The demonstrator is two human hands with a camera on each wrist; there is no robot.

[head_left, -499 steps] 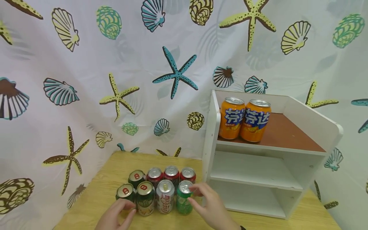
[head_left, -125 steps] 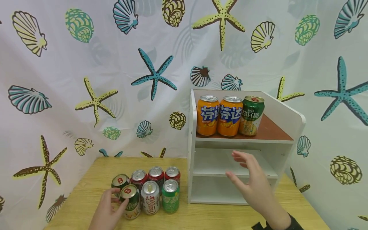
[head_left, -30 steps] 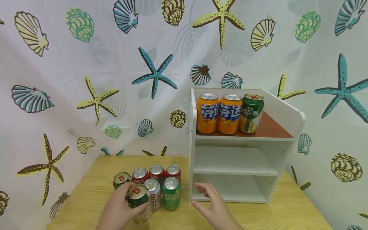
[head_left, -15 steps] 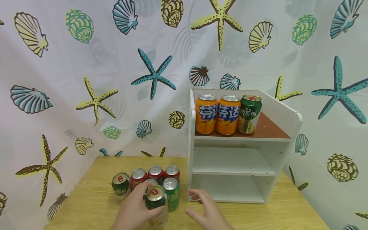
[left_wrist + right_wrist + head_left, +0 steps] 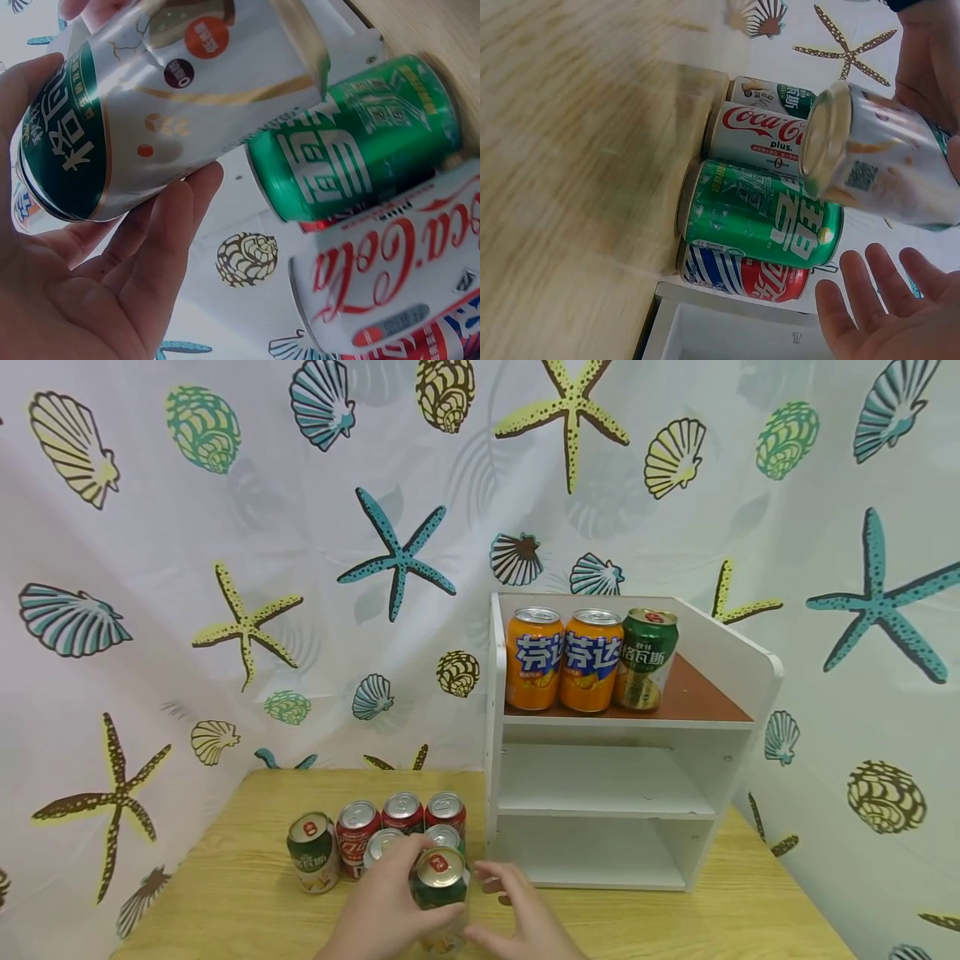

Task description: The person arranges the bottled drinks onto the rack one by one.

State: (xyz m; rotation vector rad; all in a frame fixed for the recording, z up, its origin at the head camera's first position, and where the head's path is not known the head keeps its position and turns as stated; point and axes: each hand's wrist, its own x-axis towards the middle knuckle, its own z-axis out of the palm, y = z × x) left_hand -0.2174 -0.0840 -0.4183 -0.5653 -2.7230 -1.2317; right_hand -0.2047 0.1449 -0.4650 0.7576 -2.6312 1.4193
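Observation:
My left hand (image 5: 382, 906) grips a green and white soda can (image 5: 441, 881) with a gold lid, thumb on one side and fingers on the other. In the right wrist view, the can's base (image 5: 827, 139) is lifted off the table. My right hand (image 5: 521, 914) is just to its right, fingers spread; in the right wrist view a gap separates its fingers (image 5: 885, 277) from the can. Behind the held can stand a green soda can (image 5: 352, 135) and a white Coca-Cola can (image 5: 390, 259), both partly hidden in the head view.
Red soda cans (image 5: 402, 811) stand in the back row, with another green-and-white can (image 5: 313, 853) at the left. A white shelf unit (image 5: 495, 735) stands right of them; its top board (image 5: 697, 697) carries two orange soda cans (image 5: 534, 660) and one green-and-white can (image 5: 647, 660).
Earlier, a green-and-white can joined the orange ones on the top board. Over the last second my left hand has carried another from the front row rightward, close to my right hand.

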